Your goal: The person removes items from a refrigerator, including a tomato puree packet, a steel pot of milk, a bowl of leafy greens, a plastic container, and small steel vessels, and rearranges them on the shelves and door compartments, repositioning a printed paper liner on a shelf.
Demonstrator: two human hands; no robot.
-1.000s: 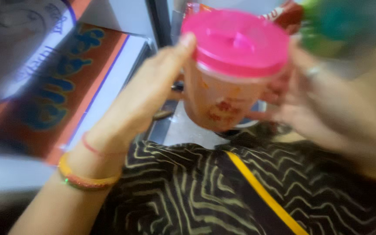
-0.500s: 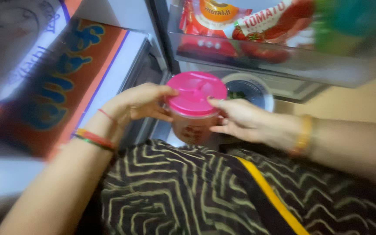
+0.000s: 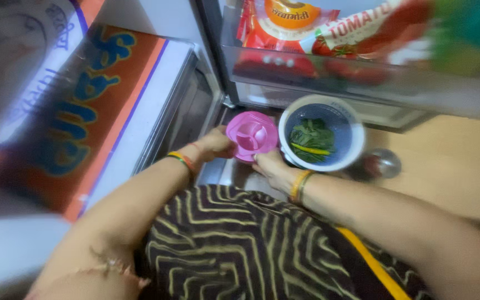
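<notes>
Here both hands close on a pink lidded container (image 3: 251, 135), low down by the open fridge. The left hand (image 3: 216, 145) holds its left side, fingers curled round it; the right hand (image 3: 271, 169) holds the near right edge, its grip seemingly narrow, though blur hides the fingertips. Just right of the right hand sits a white-rimmed blue bowl (image 3: 321, 131) of green leaves (image 3: 311, 134)

Lidded container (image 3: 251, 136) between left hand (image 3: 216, 145) and right hand (image 3: 272, 169), bowl (image 3: 295, 116) of leaves (image 3: 312, 133) just right of it, packets (image 3: 318, 33) on door shelf (image 3: 362, 83) behind
</notes>
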